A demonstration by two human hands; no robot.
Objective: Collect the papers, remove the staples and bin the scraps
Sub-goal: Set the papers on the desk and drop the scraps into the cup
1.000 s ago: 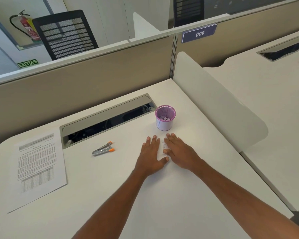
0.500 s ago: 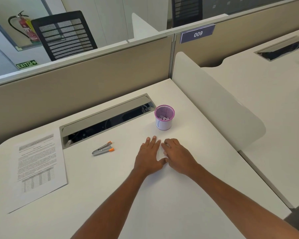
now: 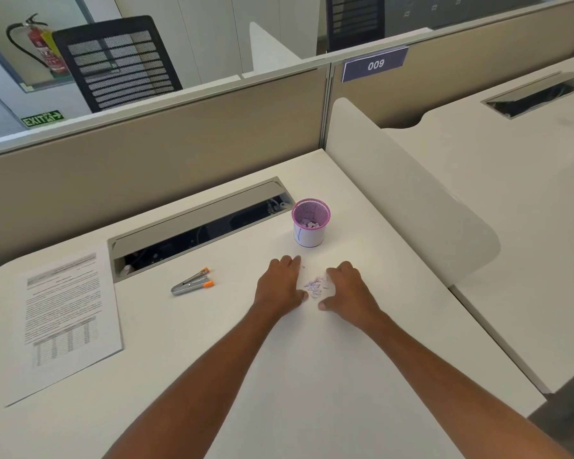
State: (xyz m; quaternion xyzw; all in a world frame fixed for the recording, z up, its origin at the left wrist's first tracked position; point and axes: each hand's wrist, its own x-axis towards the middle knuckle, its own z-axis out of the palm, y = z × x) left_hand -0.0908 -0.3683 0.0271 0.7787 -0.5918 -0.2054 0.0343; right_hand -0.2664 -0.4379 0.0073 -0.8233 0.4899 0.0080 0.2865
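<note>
A small heap of pale, lilac-tinted paper scraps [image 3: 316,285] lies loose on the white worktop [image 3: 279,376]. At its 12 o'clock, near but apart, stands the bin [image 3: 311,223]: a small upright cup with a pink mesh rim and white wall, more scraps inside. The staple remover [image 3: 193,282], grey metal with orange tips, lies flat at 9 o'clock. Well beyond it the printed papers [image 3: 63,323] lie flat, face up.

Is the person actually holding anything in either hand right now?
Nothing is held. The left hand and right hand rest on the desk, cupped either side of a small pile of paper scraps.
</note>
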